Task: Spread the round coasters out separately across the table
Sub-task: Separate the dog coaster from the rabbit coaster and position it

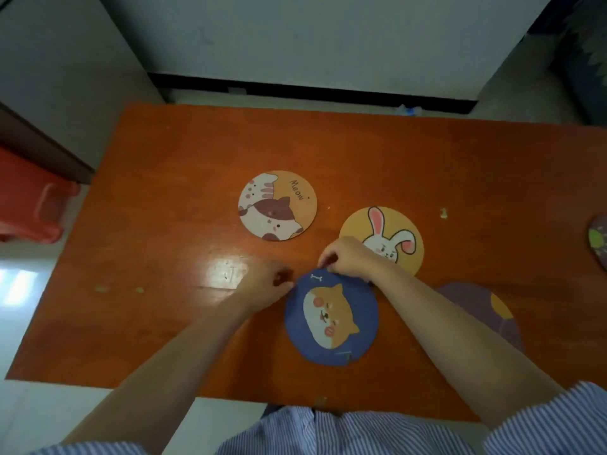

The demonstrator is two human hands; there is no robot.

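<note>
So rn both hands are bunched at the far rim of the round blue coaster w/ the shiba dog print (331,318), which sits in the near-middle of the orange wooden table (164,192), a bit in from the near edge. Right hand (349,259) has fingers curled down and pinched on the rim's far side, looks like thumb + forefinger closed on the edge, tho it's blurry so can't say 100% if the disc is lifted or just pressed. Left hand (274,284) is touching the rim's far-left, fingers curled in, can't tell if it's actually gripping or just steadying. Key thing imo: almost the whole disc lies toward the person from both grips, so it's held from its far edge and trails back toward the near edge. It's round so no long axis to care about. The round yellow coaster w/ a white rabbit (384,238) is just beyond the right hand, partly hidden by it, and looks v close to the blue one, maybe overlapping, can't tell. Round orange coaster w/ a cat and "Meow" (277,205) lies apart toward the far-left. A purple round coaster (492,310) pokes out under the right forearm, another dark one (599,241) at the right edge. Free space is mostly the left side, so left hand's nearer to that.
</note>
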